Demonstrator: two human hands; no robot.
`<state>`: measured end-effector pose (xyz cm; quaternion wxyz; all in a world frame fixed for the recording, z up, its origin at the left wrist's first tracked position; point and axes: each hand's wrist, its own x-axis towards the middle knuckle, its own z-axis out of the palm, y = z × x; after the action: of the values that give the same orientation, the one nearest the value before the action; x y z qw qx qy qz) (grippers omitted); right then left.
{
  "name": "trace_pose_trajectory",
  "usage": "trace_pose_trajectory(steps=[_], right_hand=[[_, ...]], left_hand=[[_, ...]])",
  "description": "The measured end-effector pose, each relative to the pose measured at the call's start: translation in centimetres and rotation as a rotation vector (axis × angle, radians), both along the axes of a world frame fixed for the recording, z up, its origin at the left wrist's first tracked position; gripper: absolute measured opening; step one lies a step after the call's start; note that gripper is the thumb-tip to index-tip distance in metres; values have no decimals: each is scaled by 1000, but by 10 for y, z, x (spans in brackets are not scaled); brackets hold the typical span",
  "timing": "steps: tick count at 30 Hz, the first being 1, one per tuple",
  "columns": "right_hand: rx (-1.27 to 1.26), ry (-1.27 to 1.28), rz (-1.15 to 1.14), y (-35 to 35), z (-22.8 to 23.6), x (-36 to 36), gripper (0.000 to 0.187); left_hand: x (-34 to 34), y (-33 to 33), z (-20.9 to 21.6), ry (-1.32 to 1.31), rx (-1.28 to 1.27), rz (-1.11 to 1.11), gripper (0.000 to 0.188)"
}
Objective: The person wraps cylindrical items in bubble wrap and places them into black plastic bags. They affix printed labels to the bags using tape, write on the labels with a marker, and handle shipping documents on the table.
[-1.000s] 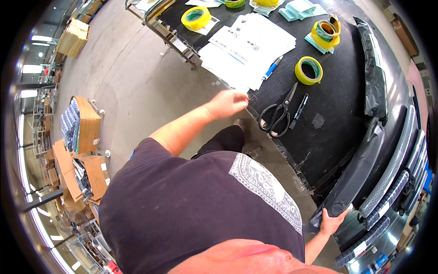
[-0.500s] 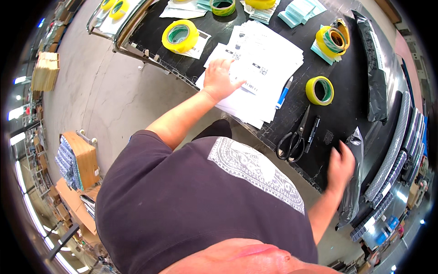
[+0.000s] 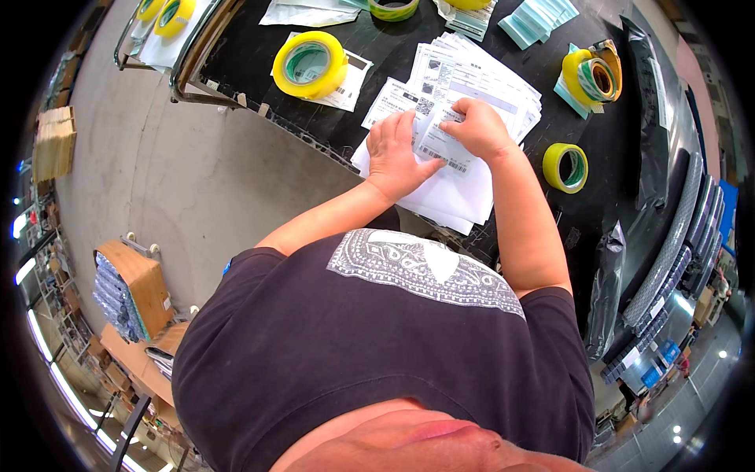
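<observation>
A stack of printed paper sheets (image 3: 480, 79) lies fanned on the black table near its front edge. My left hand (image 3: 397, 153) rests flat on the left side of the stack, fingers stretched and thumb apart. Over the middle of the same sheets, my right hand (image 3: 480, 130) has its fingers curled in and thumb and forefinger close together against the top sheet. Whatever sits between those fingertips, if anything, is too small to make out. My right forearm covers the place where the scissors and pens lay.
A large yellow tape roll (image 3: 310, 64) lies left of the papers and a smaller tape roll (image 3: 565, 167) to the right. Behind that one is a tape dispenser (image 3: 602, 76). Pale blue slips (image 3: 537, 21) lie at the back; a black plastic package (image 3: 607, 291) is at the right.
My right hand has come from beyond the table's right front side onto the papers, its fingers now curled. My left hand stays on the stack. The view has shifted slightly.
</observation>
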<state>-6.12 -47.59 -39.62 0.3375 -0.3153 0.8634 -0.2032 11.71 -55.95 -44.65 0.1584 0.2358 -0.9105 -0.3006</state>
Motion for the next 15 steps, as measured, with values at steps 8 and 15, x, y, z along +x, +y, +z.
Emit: trace_pose_trajectory(steps=[8, 15], right_hand=[[-611, -714, -203, 25, 53, 14, 31], [-476, 73, -135, 85, 90, 24, 33]], left_hand=[[-4, -30, 78, 254, 477, -174, 48], [-24, 2, 103, 130, 914, -238, 36]])
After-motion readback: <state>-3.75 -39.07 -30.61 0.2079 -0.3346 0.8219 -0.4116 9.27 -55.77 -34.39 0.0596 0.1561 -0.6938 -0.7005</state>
